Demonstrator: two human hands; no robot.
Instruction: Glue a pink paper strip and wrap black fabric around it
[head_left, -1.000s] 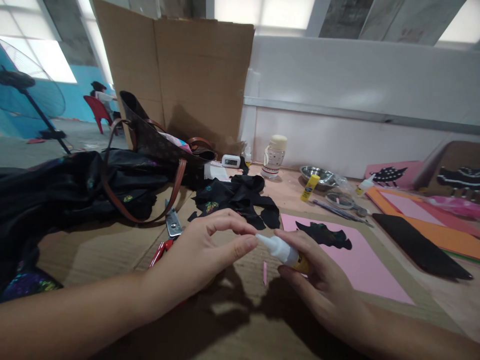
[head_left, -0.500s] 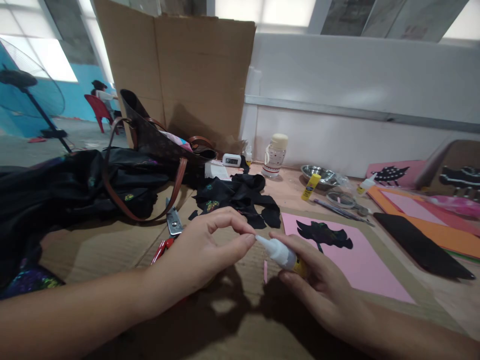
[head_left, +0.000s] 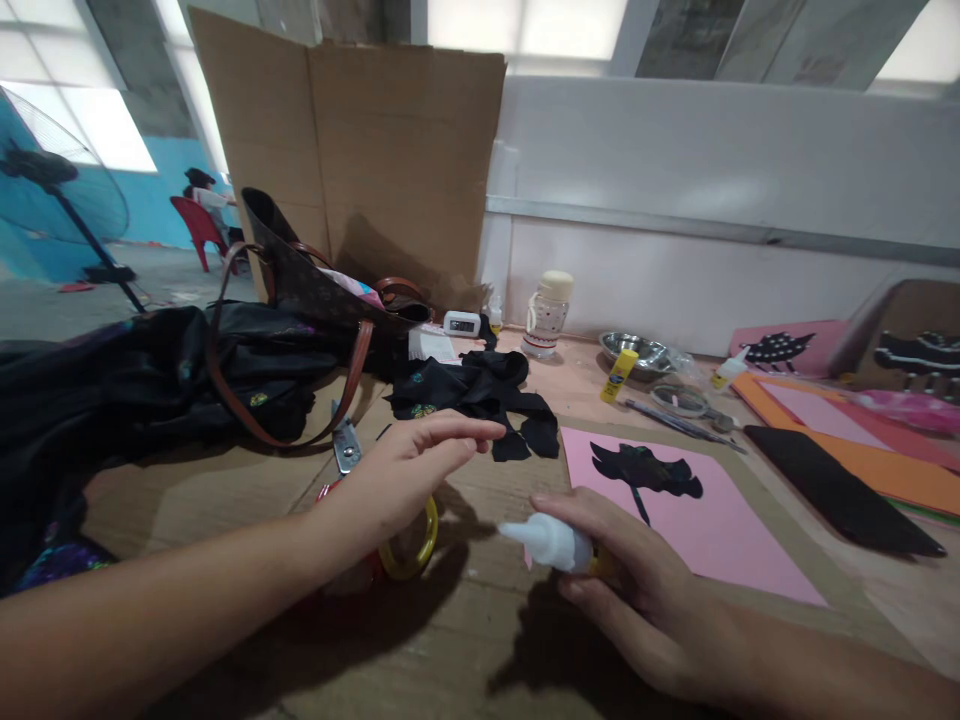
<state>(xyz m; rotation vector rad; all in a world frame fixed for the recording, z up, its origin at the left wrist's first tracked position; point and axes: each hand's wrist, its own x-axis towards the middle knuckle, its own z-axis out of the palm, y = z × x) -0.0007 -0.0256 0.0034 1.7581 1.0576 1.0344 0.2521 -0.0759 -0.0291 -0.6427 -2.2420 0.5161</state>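
Note:
My right hand (head_left: 637,580) is closed round a small white glue bottle (head_left: 559,543) with a yellow label, its pointed nozzle tilted left. My left hand (head_left: 420,465) hovers left of the nozzle, fingers stretched out and the thumb close to the index finger; I see nothing held in it. Beneath my left wrist lie scissors (head_left: 347,447) with a red and yellow handle, partly hidden. Right of the bottle, a pink sheet (head_left: 739,520) carries a black fabric cutout (head_left: 649,470) with a thin dark strip below it. A small pink strip (head_left: 527,560) lies behind the nozzle.
Black fabric scraps (head_left: 465,385) lie ahead, beside a brown handbag (head_left: 330,290). A glue stick (head_left: 619,376), metal bowl (head_left: 637,352) and lidded bottle (head_left: 550,312) stand farther back. At right are a black phone-like slab (head_left: 840,490) and coloured sheets (head_left: 915,485). A person (head_left: 210,200) sits far left.
My left fingertips have come away from the nozzle tip and straightened, moving slightly up and left. The glue bottle has dropped a little and tilts more level in my right hand.

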